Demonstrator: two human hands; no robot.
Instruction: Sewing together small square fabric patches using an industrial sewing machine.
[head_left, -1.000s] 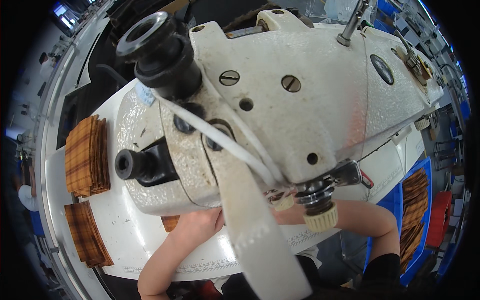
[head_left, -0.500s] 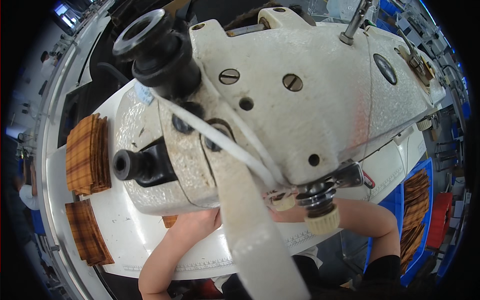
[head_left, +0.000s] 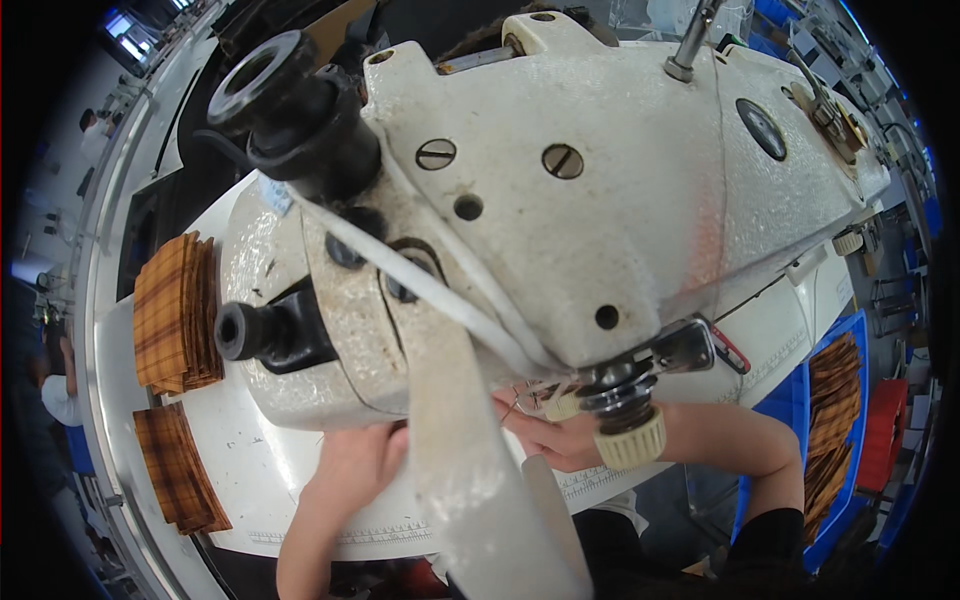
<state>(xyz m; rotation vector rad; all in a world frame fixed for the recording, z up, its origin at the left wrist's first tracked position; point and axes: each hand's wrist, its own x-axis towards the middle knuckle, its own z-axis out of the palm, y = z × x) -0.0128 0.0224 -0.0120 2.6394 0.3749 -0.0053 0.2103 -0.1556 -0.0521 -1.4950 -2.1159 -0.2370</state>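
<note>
The white sewing machine head (head_left: 520, 230) fills the middle of the view, with its pale lever arm (head_left: 470, 480) hanging toward me over the work area. At its lower left, my left hand (head_left: 355, 465) rests by the white bed (head_left: 255, 480), fingers together and their tips hidden beneath the head. My right hand (head_left: 560, 435) is under the tension knob (head_left: 628, 440), beside the needle area, fingers bent and pressed together; whatever they hold is hidden or too small to make out.
Two stacks of orange plaid fabric pieces (head_left: 175, 310) lie on the left. A blue bin (head_left: 855, 355) at right holds more pieces, with a red object (head_left: 880, 435) beyond it. Co-workers (head_left: 60, 390) are at the far left, past the metal rail.
My left hand has shifted down and leftward. My right hand has moved left into clearer view. The orange piece glimpsed beneath the head no longer shows. The view has shifted slightly.
</note>
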